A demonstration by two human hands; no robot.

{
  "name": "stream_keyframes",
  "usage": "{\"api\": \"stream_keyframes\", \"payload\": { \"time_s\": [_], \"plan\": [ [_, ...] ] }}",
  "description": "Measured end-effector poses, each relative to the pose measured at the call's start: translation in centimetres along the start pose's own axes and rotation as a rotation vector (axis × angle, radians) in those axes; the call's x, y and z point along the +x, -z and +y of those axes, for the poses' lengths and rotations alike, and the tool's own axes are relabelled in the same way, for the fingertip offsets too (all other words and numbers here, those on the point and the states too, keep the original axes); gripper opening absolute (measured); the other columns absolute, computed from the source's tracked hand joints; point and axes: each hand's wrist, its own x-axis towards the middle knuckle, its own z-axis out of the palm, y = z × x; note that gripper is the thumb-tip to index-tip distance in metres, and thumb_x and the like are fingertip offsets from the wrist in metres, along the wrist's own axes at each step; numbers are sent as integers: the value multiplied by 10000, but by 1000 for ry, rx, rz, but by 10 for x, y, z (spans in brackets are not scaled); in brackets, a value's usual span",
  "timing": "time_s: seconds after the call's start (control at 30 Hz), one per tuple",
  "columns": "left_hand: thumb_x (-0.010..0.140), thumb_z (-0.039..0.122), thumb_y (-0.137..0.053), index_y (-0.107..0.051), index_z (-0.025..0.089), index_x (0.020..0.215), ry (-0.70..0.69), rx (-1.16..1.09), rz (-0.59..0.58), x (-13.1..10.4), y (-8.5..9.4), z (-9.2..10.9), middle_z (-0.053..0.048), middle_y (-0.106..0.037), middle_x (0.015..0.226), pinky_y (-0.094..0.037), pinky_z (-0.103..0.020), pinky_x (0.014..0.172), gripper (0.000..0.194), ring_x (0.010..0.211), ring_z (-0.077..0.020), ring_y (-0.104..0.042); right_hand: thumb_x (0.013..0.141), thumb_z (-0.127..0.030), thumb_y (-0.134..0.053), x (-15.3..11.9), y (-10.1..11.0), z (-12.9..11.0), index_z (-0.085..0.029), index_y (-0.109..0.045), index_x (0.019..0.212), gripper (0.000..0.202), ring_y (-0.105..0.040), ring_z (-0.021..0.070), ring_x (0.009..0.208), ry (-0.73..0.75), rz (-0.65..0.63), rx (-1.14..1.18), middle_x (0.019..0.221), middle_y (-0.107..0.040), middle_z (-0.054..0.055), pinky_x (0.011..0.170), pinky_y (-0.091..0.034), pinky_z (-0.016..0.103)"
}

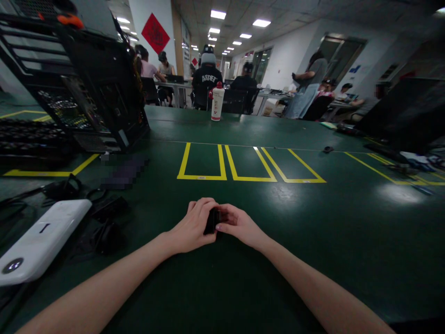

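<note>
Close together at the middle of the green table (222, 287), my two hands meet around a small black block-like object (210, 221). My left hand (194, 225) wraps it from the left, fingers over its far side and thumb along the near side. From the right, my right hand (239, 225) pinches its right end between thumb and fingers. Much of the object is covered, so its exact kind cannot be made out. Beyond the hands, yellow tape outlines (201, 177) mark the tabletop.
An open black computer case (100, 93) stands at the left. Nearer lie a white device (45, 241) and black cables and straps (104, 236). A white bottle with a red lid (217, 104) stands at the far edge. Several people sit or stand beyond; dark equipment (410, 116) is at right.
</note>
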Motion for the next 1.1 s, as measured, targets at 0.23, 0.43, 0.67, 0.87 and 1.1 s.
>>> {"api": "stream_keyframes", "payload": {
  "time_s": [0.23,0.43,0.67,0.87,1.1],
  "plan": [
    [730,240,-554,-273,205,1187,-34,16,12,-3,1,3,-107,-395,1171,-352,-419,867,538,1059,-255,-418,654,-120,-672,-1,-2,4,-195,-458,897,333,-559,153,904,37,-19,87,927,-540,4,812,-463,347],
    [731,269,-574,-331,254,1198,-5,39,68,-5,-5,2,-79,-387,1134,-372,-415,836,527,1030,-245,-426,700,-188,-638,-4,-6,1,-176,-496,939,278,-553,166,946,33,60,9,970,-551,23,858,-443,366],
    [753,261,-568,-503,255,1020,-33,79,62,-9,-10,2,-54,-395,1115,-381,-426,834,275,1018,-230,-448,703,-305,-641,-4,-10,3,-176,-500,945,308,-574,167,887,31,98,-96,933,-570,17,806,-478,364],
    [742,252,-550,-502,238,990,66,45,178,-6,1,0,-49,-422,1071,-425,-383,811,252,954,-199,-490,780,-392,-531,-6,-8,6,-163,-510,937,279,-577,139,798,53,139,-101,917,-544,37,720,-495,335],
    [725,314,-525,-509,177,1018,328,400,261,-14,118,-81,-21,-513,925,-377,-301,855,325,947,-193,-460,793,-379,-520,-5,-3,13,-160,-541,925,257,-582,149,815,52,76,-197,899,-572,41,755,-477,351]
  ]
}}
